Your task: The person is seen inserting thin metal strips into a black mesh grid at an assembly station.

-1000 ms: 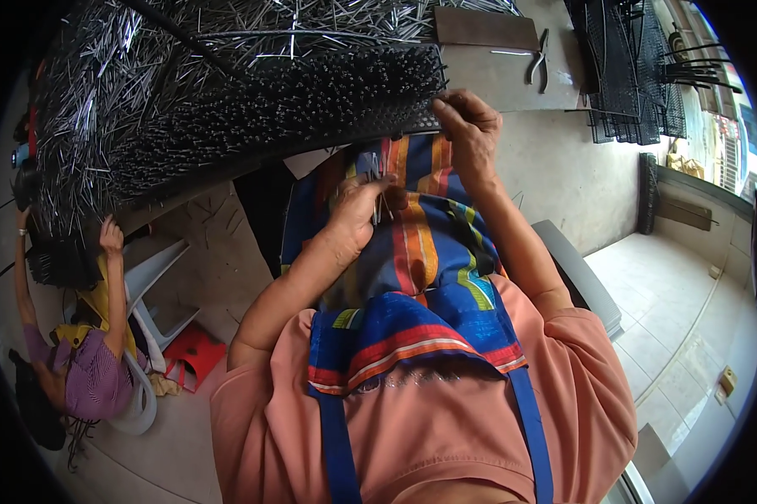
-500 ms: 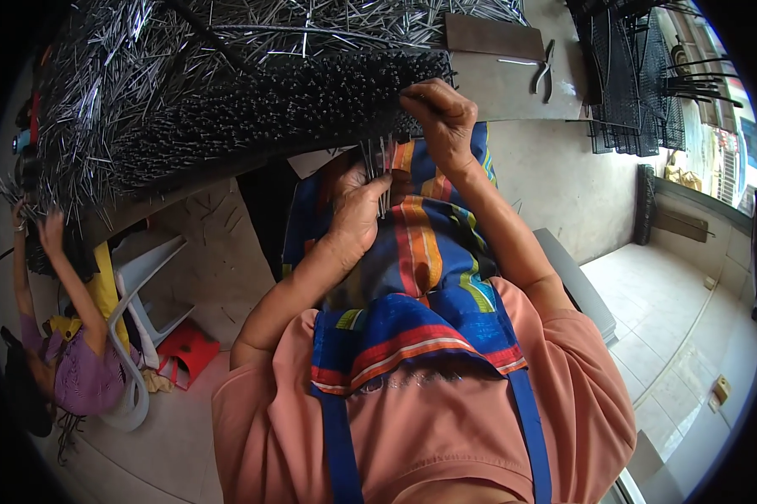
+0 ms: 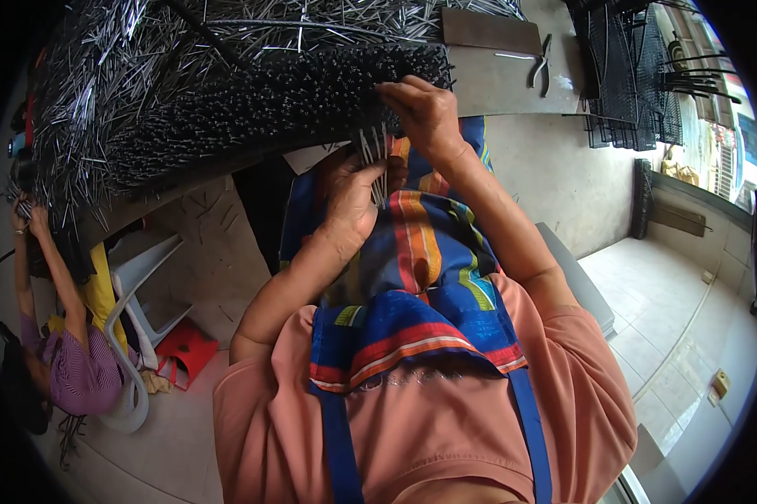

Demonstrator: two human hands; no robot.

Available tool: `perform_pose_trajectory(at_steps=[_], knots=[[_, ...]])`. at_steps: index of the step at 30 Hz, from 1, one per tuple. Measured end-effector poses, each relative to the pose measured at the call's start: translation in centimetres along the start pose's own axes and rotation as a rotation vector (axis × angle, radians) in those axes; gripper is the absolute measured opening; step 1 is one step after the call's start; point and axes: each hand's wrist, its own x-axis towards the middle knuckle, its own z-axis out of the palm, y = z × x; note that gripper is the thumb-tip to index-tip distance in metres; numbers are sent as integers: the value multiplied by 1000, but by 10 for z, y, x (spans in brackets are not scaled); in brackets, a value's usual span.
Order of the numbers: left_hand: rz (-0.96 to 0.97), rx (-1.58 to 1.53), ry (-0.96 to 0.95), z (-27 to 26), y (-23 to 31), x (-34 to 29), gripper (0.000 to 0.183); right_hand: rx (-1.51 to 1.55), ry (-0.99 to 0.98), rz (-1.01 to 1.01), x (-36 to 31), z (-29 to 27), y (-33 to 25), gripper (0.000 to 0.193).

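Observation:
My left hand (image 3: 351, 200) is closed around a small bundle of thin grey strips (image 3: 373, 144), whose ends stick up between thumb and fingers. It hangs just below the near edge of a long black block of densely packed upright spikes (image 3: 252, 101). Over the right part of that block, my right hand (image 3: 429, 116) is closed in a pinch, its fingertips among the dark spikes. Whatever lies in the pinch is too small and dark to make out. A striped, colourful apron (image 3: 416, 244) covers my lap under both hands.
Behind and left of the block spreads a heap of loose strips (image 3: 84, 101). A brown plate (image 3: 492, 34) and pliers (image 3: 541, 65) lie on the table at right. Black mesh racks (image 3: 622, 76) stand beyond. At left, another person (image 3: 84, 370) works near a plastic chair (image 3: 131, 353).
My right hand has shifted slightly left and down along the spiked block. The left hand stays nearly in place with its strips. The other person's hands have come together.

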Motion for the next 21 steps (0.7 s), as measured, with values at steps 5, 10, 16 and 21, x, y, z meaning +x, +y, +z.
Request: perform_pose_trajectory(at_steps=[5, 10, 16, 21], knots=[[13, -10, -4, 0, -2, 2, 21, -75, 33, 20, -12, -8, -7, 14], [-51, 64, -147, 2, 0, -1, 22, 415, -511, 648, -25, -26, -1, 8], [-70, 46, 145, 4, 3, -3, 12, 713, 211, 667, -22, -27, -4, 5], [-30, 149, 91, 3, -3, -6, 16, 430, 271, 284, -9, -21, 5, 10]])
